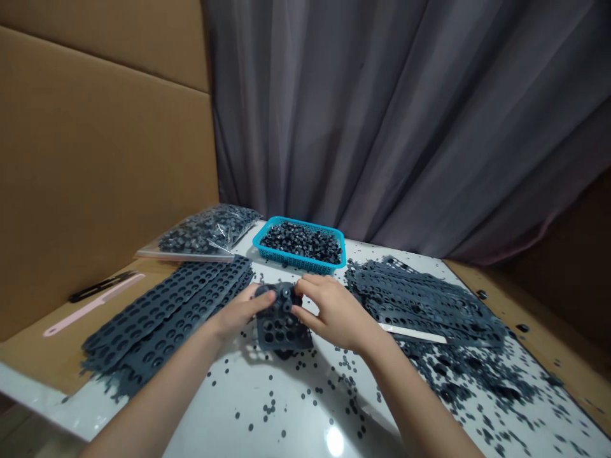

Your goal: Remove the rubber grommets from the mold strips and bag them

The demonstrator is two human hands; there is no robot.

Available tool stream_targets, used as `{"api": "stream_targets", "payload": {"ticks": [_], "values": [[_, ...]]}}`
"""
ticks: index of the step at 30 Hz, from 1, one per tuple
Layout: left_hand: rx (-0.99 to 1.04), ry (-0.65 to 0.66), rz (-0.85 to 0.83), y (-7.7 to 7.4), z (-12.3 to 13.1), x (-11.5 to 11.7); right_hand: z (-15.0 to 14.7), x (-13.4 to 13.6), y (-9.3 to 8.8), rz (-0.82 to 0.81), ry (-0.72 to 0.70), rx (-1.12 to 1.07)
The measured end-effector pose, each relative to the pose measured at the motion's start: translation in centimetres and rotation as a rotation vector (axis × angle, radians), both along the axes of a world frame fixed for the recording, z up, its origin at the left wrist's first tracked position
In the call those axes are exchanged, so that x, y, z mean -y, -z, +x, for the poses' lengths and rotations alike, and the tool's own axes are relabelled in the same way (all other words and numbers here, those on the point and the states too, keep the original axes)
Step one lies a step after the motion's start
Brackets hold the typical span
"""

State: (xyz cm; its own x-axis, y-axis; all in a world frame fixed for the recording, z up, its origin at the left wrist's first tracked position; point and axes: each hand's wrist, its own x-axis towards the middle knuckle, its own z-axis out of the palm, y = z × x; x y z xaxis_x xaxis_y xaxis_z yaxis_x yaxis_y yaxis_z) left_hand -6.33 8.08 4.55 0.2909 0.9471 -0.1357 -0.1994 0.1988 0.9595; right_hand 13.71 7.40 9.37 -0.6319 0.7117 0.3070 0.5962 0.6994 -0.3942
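Note:
A dark grey rubber sheet [281, 334] with rows of round holes and raised cups is held up over the white table. My left hand [248, 308] grips its left edge, thumb lying across the front. At the sheet's upper right is my right hand [327, 308], its thumb and index finger bent and close together against a cup. Whether a loose piece sits between those fingertips is too small to tell. Just beyond my hands stands a blue plastic basket [298, 261] filled with small black rubber pieces [300, 242].
Stacked rubber sheets [167, 318] lie on the left, and a pile of punched sheets [424, 299] on the right with a white stick [415, 333]. A clear bag [210, 229] of pieces, a pink tool [93, 305] and a black cutter [102, 286] lie left. Small discs litter the table [229, 413].

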Motion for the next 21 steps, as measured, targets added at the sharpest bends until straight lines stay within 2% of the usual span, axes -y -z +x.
{"api": "stream_targets", "payload": {"ticks": [5,10,14,17,19,21], "values": [[-0.147,-0.049,0.127,0.3,1.2,0.2,-0.7,-0.1,0.8,-0.030,0.018,-0.004],[-0.195,-0.087,0.173,0.5,1.0,0.3,-0.8,-0.2,1.0,-0.114,-0.061,-0.094],[-0.193,-0.092,0.176,0.8,1.3,0.4,-1.4,-0.2,1.7,-0.399,-0.171,-0.283],[-0.050,-0.062,0.080,1.0,2.2,0.6,-2.3,-0.4,3.1,-0.673,-0.182,-0.565],[0.053,-0.107,0.010,1.0,2.9,0.8,-3.1,-0.6,4.2,-0.798,-0.149,-0.784],[0.115,-0.207,-0.036,1.1,3.4,0.9,-3.7,-0.8,5.2,-0.861,-0.106,-0.977]]}}
